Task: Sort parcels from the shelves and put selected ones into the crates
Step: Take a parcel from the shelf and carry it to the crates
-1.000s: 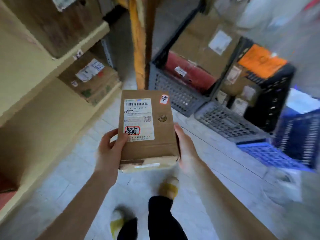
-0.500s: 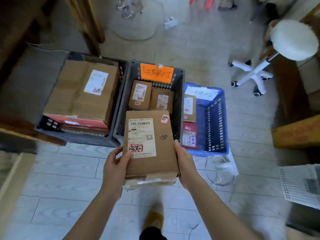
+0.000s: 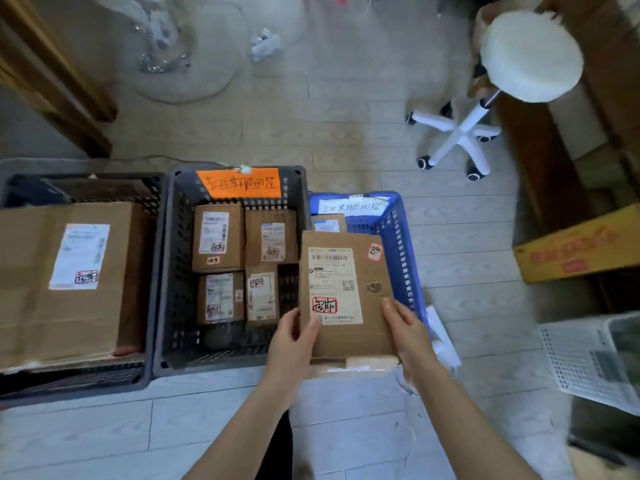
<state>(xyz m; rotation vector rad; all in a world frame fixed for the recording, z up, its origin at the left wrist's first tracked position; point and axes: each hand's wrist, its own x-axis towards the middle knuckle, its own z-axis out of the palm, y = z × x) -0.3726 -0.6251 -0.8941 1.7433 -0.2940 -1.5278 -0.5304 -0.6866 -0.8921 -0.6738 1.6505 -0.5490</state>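
1. Two hands hold one brown parcel [image 3: 346, 296] flat, with its label up, over the blue crate [image 3: 401, 230].
2. The left hand [image 3: 294, 344] grips the parcel's near left corner. Its thumb lies on the white label. Its other fingers go under the box, where I cannot see them.
3. The right hand [image 3: 408, 334] grips the near right edge, with the thumb on top and the fingers down the side.
4. The parcel hides most of the blue crate. Its left edge is above the wall where the blue crate meets the grey crate [image 3: 166, 271].
5. The grey crate holds four small parcels [image 3: 216, 237], two by its far wall and two nearer the middle. An orange sign [image 3: 239, 183] hangs on its far wall.
6. The blue crate has a white paper sign [image 3: 353, 206] on its far wall. Another parcel [image 3: 329, 223] peeks out just under it.
7. A dark crate [image 3: 86, 187] sits right beside the grey crate's left wall. It holds a big brown box [image 3: 69, 306].
8. A white stool [image 3: 530, 57] on wheels stands on the floor, well away from the crates.
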